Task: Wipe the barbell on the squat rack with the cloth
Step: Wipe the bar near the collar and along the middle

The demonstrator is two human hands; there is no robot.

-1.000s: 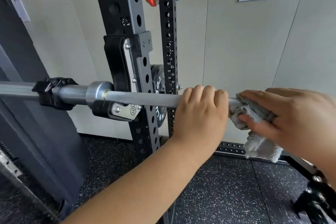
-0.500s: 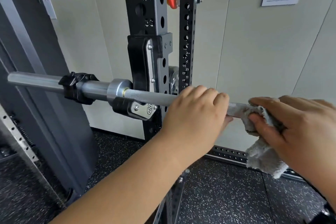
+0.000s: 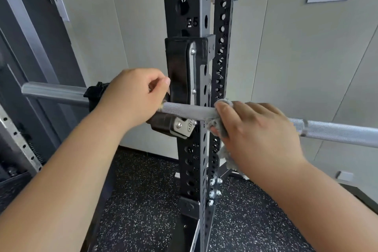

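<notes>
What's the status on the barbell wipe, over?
Left hand grips barbell beside J-hook. Right hand wraps cloth round it. Rack upright right behind cloth.

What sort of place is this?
Most likely a gym: a barbell rests on a black squat rack with numbered holes, the floor is speckled rubber, and the right hand holds a grey cloth on the bar.

Left hand [image 3: 135, 96] curled round the barbell [image 3: 188, 111], right hand [image 3: 255, 131] further right on the barbell, fingers squeezing the cloth [image 3: 228, 157], both arms stretched forward
</notes>
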